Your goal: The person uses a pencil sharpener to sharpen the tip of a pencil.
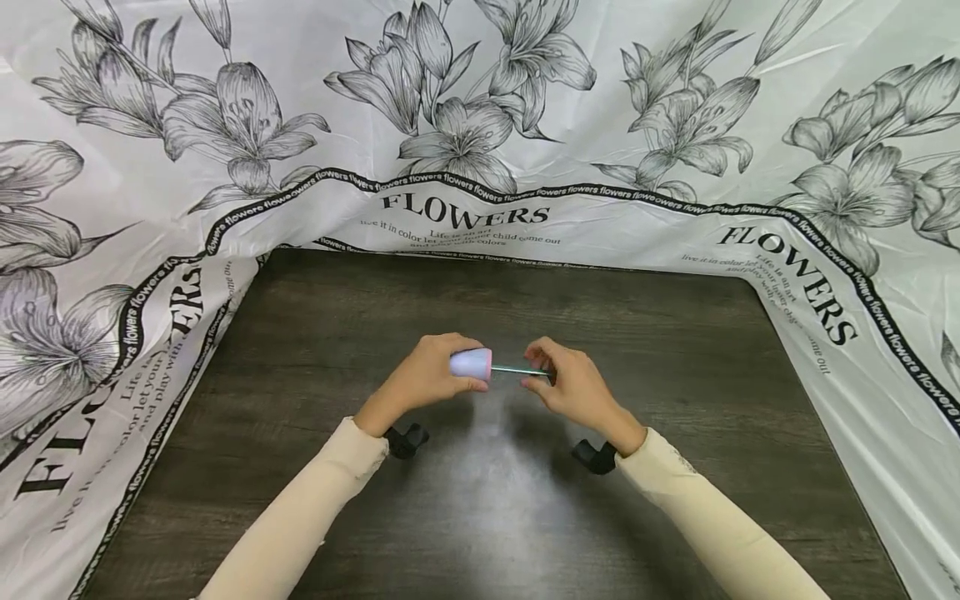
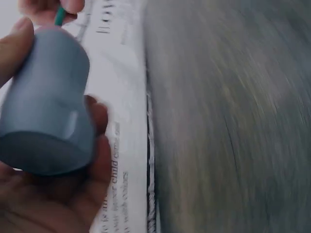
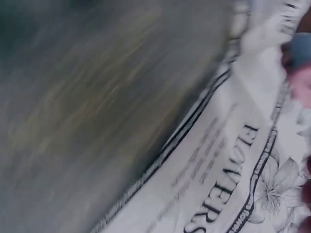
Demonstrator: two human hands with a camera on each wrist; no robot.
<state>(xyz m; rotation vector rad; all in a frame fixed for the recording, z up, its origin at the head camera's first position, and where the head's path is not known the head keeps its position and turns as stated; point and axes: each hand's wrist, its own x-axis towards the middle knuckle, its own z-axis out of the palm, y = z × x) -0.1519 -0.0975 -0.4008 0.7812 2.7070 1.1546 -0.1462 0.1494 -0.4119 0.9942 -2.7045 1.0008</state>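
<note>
Above the dark wood-grain tabletop (image 1: 360,308), the left grip (image 1: 423,371) curls round a smooth, waisted lavender cup (image 1: 469,364); the right grip (image 1: 577,385) pinches a slim green stick (image 1: 517,370) at its pink rim. Apparently inserting or withdrawing; next calls for straight alignment.

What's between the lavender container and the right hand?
The head view shows a thin green rod spanning the gap between the lavender container and the right hand; the left wrist view shows part of it.
</note>
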